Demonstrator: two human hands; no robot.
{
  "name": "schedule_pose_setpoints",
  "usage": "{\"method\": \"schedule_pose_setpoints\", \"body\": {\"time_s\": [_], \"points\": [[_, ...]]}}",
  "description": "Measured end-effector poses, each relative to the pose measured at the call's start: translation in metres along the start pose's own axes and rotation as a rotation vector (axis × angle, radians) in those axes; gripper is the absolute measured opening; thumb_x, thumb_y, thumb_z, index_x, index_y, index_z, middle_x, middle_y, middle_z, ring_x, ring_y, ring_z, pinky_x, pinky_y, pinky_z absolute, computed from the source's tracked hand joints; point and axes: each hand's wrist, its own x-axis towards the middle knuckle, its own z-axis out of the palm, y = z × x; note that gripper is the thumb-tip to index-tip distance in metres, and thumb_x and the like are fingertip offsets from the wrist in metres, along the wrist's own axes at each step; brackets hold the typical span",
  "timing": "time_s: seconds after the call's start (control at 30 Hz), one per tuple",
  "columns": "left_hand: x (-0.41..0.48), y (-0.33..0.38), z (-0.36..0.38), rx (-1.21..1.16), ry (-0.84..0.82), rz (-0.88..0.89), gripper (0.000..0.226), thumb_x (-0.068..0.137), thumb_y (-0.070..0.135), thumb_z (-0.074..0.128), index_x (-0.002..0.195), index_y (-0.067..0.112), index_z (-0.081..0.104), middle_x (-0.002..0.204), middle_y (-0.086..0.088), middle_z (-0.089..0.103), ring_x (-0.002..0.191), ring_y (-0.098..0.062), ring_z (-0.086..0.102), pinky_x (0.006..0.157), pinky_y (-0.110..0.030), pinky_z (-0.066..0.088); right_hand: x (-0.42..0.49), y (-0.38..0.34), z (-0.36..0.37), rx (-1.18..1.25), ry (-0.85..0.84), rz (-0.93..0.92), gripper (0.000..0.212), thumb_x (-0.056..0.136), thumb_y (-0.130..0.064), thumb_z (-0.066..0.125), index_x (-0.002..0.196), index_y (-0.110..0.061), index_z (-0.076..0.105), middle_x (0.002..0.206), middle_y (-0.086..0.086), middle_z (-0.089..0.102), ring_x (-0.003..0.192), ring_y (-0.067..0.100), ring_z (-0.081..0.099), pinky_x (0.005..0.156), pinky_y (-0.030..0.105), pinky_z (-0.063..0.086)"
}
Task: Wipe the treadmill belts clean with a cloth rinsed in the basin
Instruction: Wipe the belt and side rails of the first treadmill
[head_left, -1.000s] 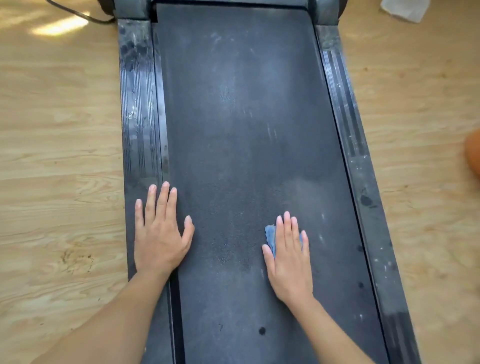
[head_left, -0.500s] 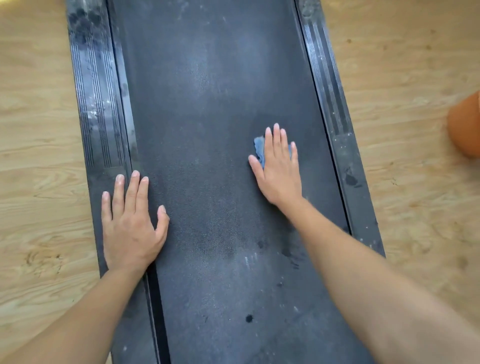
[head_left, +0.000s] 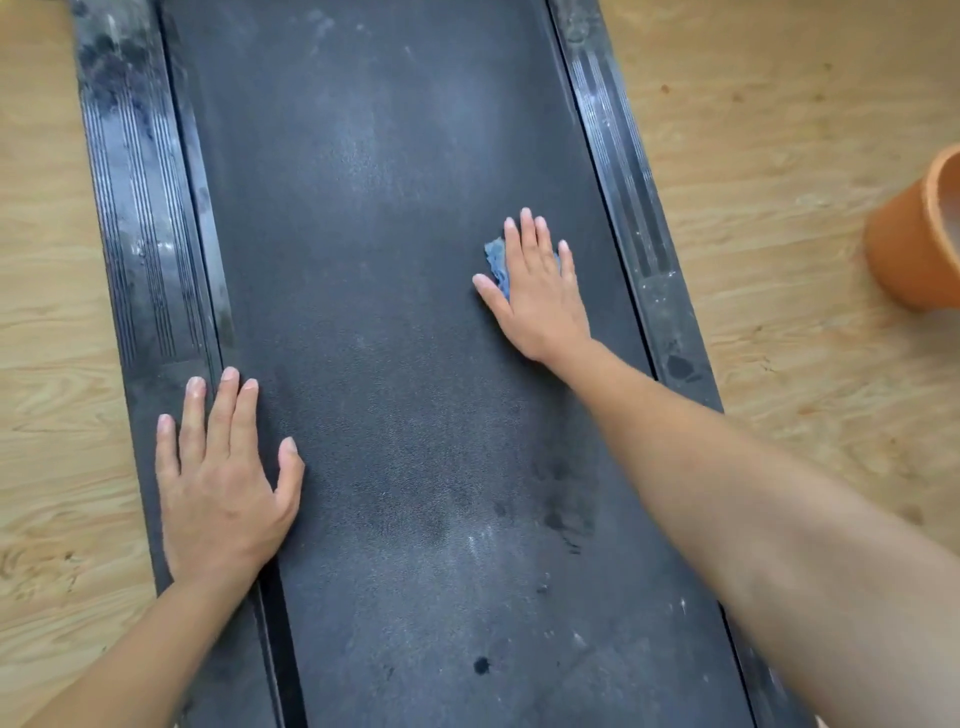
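Nearest the camera, a round dark spot (head_left: 481, 665) and pale dust on the belt (head_left: 389, 322), unwiped by the look of it. Just beyond, left hand (head_left: 223, 483) spread flat with straight fingers, gripping nothing, palm straddling the seam between belt and left side rail (head_left: 135, 218), probably as a brace. To its right, darker, damp-looking smudges (head_left: 566, 514) on the belt.

Farther up, right hand (head_left: 540, 296) also flat, fingers straight, pressing a small blue cloth (head_left: 496, 262) onto the belt near the right side rail (head_left: 623, 208). Only a crumpled edge of cloth showing beside forefinger and thumb, the rest hidden under the palm.

Off to the right on the wooden floor (head_left: 779, 130), well apart from the treadmill, an orange basin (head_left: 914, 244), cut by the frame edge. Farthest up, more grey dust across the belt and grime on both rails.

Possible trouble from here:
- Cloth held by pressure alone, so liable to bunch or slide out on a long push, leaving bare skin dragging on rough belt.
- Belt perhaps free to roll under a hard shove, shifting the bracing hand.
- Small cloth, broad belt: easy to leave streaks or smear dirt without a rinse.
- Long forward reach, weight on one palm, some risk of slipping on a damp patch.
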Motion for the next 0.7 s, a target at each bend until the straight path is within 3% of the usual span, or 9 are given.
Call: {"method": "schedule_pose_setpoints", "body": {"time_s": [0.1,0.37,0.47,0.57,0.7], "points": [[-0.001,0.000,0.001,0.000,0.003,-0.001,0.070,0.101,0.043,0.040,0.161,0.007,0.039,0.173,-0.009,0.031,0.165,-0.029,0.016,0.132,-0.056,0.013,-0.010,0.009,0.007,0.023,0.013,0.022,0.083,0.105,-0.068,0.017,0.167,-0.015,-0.001,0.175,0.004,-0.009,0.161,0.019,-0.012,0.130,0.050,0.000],[0.000,0.003,-0.003,0.000,-0.017,-0.016,0.071,0.100,0.043,0.037,0.160,0.006,0.040,0.172,-0.012,0.032,0.163,-0.033,0.019,0.131,-0.060,0.016,-0.232,0.030,0.038,0.142,-0.067,0.326,0.086,0.106,-0.065,0.025,0.165,-0.014,-0.010,0.172,0.000,-0.023,0.159,0.017,-0.021,0.130,0.054,0.008],[-0.001,0.004,-0.004,0.006,-0.020,-0.013,0.071,0.100,0.044,0.036,0.161,0.006,0.040,0.172,-0.012,0.032,0.163,-0.033,0.020,0.130,-0.060,0.016,-0.185,0.031,0.033,0.102,-0.049,0.317,0.092,0.103,-0.072,0.021,0.166,-0.012,-0.008,0.172,0.004,-0.023,0.158,0.019,-0.024,0.130,0.053,0.002],[0.001,0.002,-0.002,-0.002,-0.009,-0.001,0.071,0.100,0.043,0.037,0.160,0.005,0.041,0.172,-0.013,0.034,0.163,-0.033,0.020,0.131,-0.059,0.015,-0.080,0.044,0.012,0.034,-0.017,0.134,0.092,0.102,-0.075,0.019,0.166,-0.014,-0.006,0.173,0.004,-0.019,0.158,0.019,-0.024,0.130,0.051,-0.006],[0.000,0.002,0.001,-0.001,-0.006,-0.003,0.071,0.100,0.043,0.039,0.160,0.006,0.040,0.171,-0.012,0.034,0.164,-0.032,0.019,0.132,-0.057,0.013,0.002,0.059,-0.008,-0.077,-0.018,-0.041,0.090,0.101,-0.076,0.020,0.167,-0.018,-0.001,0.175,0.003,-0.010,0.160,0.021,-0.015,0.129,0.054,-0.001]]}}
